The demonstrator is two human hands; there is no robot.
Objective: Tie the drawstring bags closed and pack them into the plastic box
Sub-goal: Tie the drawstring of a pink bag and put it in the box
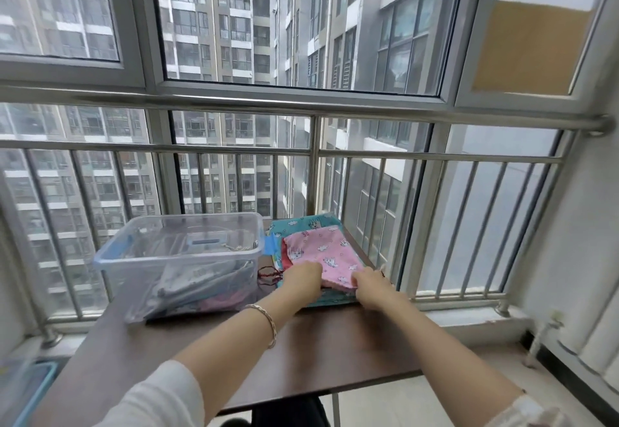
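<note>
The pink drawstring bag (326, 252) lies on top of a small stack at the far right of the desk (318, 343), just right of the plastic box (150, 289), with a teal bag (301, 224) showing under it on the far side. Through the box's clear wall I can see folded cloth already packed inside.

My left grip (303, 279) is curled over the bag's near left edge and my right grip (370, 284) pinches its near right corner, so both are closed on the same hem. A dark red cord (268, 276) lies loose on the desk between the box and my left grip; I cannot tell which bag it belongs to.

I judge the bag to be light, thin and limp: it will sag and fold if I lift it by one corner. The hem with the cord channel is the place to hold, then the cord ends for tying.
</note>
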